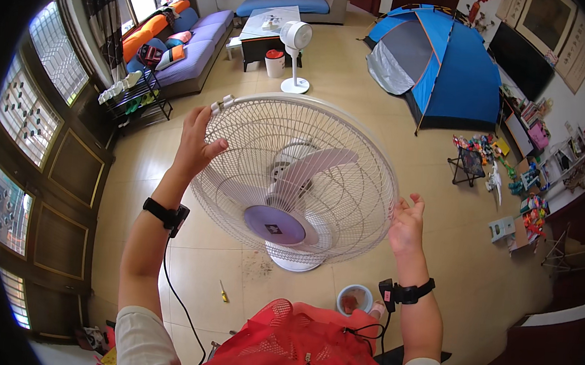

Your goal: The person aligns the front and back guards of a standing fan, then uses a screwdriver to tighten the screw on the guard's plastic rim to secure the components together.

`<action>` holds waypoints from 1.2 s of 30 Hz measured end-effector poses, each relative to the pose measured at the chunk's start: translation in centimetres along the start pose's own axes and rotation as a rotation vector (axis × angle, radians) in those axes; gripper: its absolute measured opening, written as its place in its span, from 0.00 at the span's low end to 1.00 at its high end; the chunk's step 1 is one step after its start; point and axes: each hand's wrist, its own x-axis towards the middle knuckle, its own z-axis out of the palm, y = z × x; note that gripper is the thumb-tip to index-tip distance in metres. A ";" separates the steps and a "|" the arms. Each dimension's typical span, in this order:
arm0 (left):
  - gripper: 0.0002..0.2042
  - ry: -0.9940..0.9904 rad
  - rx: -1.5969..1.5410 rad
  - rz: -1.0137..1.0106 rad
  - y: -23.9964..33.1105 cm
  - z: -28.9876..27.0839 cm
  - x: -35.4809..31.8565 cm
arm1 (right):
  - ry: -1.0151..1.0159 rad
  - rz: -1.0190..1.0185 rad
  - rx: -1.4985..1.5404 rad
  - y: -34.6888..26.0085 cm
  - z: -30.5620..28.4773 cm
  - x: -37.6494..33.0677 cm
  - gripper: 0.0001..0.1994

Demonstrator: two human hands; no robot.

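- Fan (296, 183) stands on the tiled floor (134, 200), its round cage between the hands; the cage's wider span runs left to right, and its front slopes up toward the wearer.
- Purple hub cap (275, 225) lies near the cage's near edge, above the white base (294, 260).
- Left hand (196, 141) is at the cage's far-left rim beside white clips (222, 101), thumb spread from the fingers; how firmly they hold, I cannot tell.
- Right hand (408, 227) is lower on the opposite rim, fingers loosely parted, palm turned up; whether it touches the wires is unclear.
- Hands seem the key relation: almost opposite each other, the left farther from the body.
- Near side is tightest: red vest (292, 342) close, bowl (354, 300) right of the base, screwdriver (224, 292) to its left.
- Tile runs leftward to the doors (71, 170) at the floor's left edge; rightward, a folding stool (468, 166) stands well apart.
- Beyond the cage's far rim stand a smaller fan (296, 37) and, farther right, a blue tent (461, 79).
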 end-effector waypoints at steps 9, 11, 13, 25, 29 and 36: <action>0.44 -0.047 -0.033 -0.007 0.7 -0.2 0.1 | 0.043 -0.012 0.009 0.1 0.0 -0.1 0.24; 0.44 -0.049 -0.036 -0.007 0.7 -0.3 0.1 | 0.064 -0.009 -0.005 0.2 0.1 -0.1 0.23; 0.44 -0.038 -0.039 -0.006 0.7 -0.2 0.0 | 0.043 -0.019 -0.027 0.3 -0.2 -0.1 0.22; 0.42 -0.021 -0.025 -0.017 0.5 -0.2 -0.2 | -0.170 -0.162 -0.336 -0.1 1.2 -1.6 0.28; 0.42 -0.008 -0.012 -0.017 0.8 -0.1 -0.3 | -0.171 -0.173 -0.435 -0.1 1.3 -1.6 0.36; 0.43 0.000 -0.021 -0.034 0.7 -0.2 -0.4 | -0.153 -0.154 -0.459 0.2 1.2 -1.3 0.35</action>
